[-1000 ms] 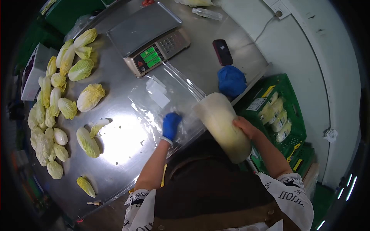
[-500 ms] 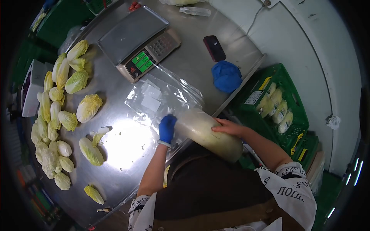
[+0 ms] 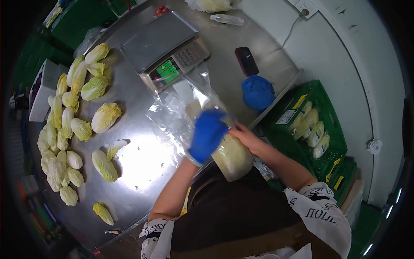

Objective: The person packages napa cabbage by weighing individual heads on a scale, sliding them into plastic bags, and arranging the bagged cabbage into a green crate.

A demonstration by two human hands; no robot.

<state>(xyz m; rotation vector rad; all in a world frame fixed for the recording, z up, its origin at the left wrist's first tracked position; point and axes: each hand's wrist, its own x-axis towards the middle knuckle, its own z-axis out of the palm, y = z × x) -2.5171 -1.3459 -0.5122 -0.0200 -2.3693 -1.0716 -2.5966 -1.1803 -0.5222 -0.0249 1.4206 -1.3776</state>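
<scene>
A pale cabbage in a clear plastic bag [image 3: 233, 159] is held over the table's near edge, in front of my apron. My left hand [image 3: 208, 133], in a blue glove, lies across the upper part of the bag; motion blurs its fingers. Bare, my right hand [image 3: 245, 137] grips the bag's right side, thumb on top. Loose clear film [image 3: 170, 114] spreads over the table just beyond and left of the bag.
A scale [image 3: 166, 52] stands at the back, a phone [image 3: 246, 61] and blue bundle [image 3: 258, 92] to its right. Several cabbages [image 3: 105, 117] lie at the left. A green crate [image 3: 334, 125] with wrapped cabbages is at the right.
The bagged cabbage has turned more upright and moved left. My left hand has risen onto the bag's upper part. My right hand has moved slightly left and up with the bag.
</scene>
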